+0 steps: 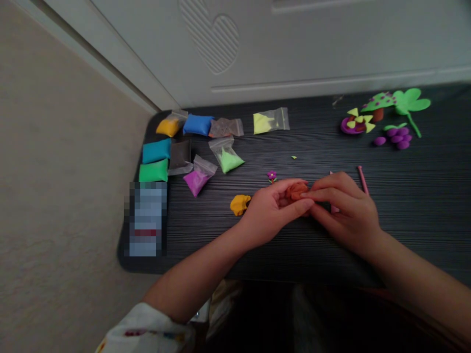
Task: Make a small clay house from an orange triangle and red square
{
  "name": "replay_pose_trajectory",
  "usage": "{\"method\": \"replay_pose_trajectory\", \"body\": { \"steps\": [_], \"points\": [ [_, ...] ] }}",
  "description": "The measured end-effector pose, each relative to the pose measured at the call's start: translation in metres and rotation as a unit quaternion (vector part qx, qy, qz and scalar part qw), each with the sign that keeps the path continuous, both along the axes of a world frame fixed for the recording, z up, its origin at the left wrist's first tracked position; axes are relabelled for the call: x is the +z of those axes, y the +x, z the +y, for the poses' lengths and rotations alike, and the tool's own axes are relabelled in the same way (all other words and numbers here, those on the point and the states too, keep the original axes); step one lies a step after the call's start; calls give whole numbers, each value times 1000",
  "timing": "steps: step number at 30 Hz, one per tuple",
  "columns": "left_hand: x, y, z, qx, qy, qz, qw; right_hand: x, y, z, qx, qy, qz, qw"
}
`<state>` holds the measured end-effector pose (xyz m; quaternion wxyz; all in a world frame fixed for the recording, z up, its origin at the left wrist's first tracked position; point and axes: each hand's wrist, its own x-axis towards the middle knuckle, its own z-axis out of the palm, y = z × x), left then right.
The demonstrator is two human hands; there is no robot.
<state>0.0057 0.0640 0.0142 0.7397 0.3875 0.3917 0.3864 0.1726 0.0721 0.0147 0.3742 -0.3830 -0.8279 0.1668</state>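
A lump of orange-brown modelling clay [297, 190] rests in the curled fingers of my left hand [270, 213]. My right hand [344, 208] pinches the same lump from the right, its fingertips meeting my left thumb. Part of the clay is hidden by the fingers. Just left of my left hand lies a yellow clay piece [240, 205] on the dark table [206, 245]. Beyond my fingers is a small purple clay flower [272, 175] with green leaves. A pink stick tool [362, 180] lies past my right hand, and another pink piece is mostly covered by that hand.
Bags of coloured clay, among them blue [198, 124], green [153, 171], purple [197, 180] and pale yellow [263, 122], lie at the left and back. Finished clay shapes, including purple grapes [399, 137] and a green flower [410, 102], sit back right. A white panel [312, 49] borders the table's far edge.
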Motion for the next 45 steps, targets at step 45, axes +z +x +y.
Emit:
{"method": "replay_pose_trajectory", "body": {
  "steps": [45],
  "points": [
    [9, 3, -5, -96, -76, -154, 981, 2, 6, 4, -97, -88, 128, 983]
  ]
}}
